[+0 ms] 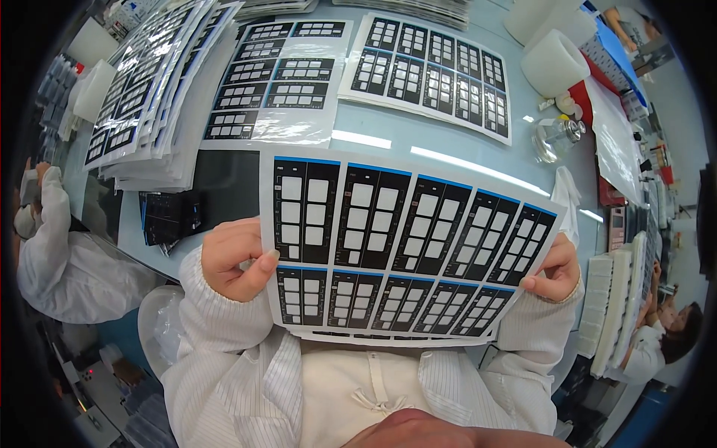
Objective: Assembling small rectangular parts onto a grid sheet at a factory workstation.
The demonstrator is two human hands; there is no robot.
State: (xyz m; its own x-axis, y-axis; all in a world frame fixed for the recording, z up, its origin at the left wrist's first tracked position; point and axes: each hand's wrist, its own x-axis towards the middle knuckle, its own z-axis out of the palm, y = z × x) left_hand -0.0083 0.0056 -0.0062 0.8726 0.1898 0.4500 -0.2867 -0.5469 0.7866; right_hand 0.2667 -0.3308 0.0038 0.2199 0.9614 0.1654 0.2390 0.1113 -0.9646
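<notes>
In the head view, the printed sheet [407, 243] is up in front of the person's chest, near side of the table [422, 136], its long axis running left to right with the top edge sloping down toward the right; the blue strips along its panels face away from the body. The left hand [233, 257] grips the left edge, thumb on the front and fingers bent behind, and the right hand [554, 270] pinches the right edge the same way, thumb on the print. The table is pale blue and glossy, with bright streaks of light, in a crowded workroom where one co-worker [71, 276] in white sits at the left and another person [648, 345] shows at the right. Counted, the held sheet bears ten black panels in two rows of five, with more sheet edges showing under its lower side; beyond lie one tall pile [138, 93] at the left, one eight-panel sheet [272, 75] beside it, one ten-panel pile [429, 71] and one clear glass bottle [553, 142]
</notes>
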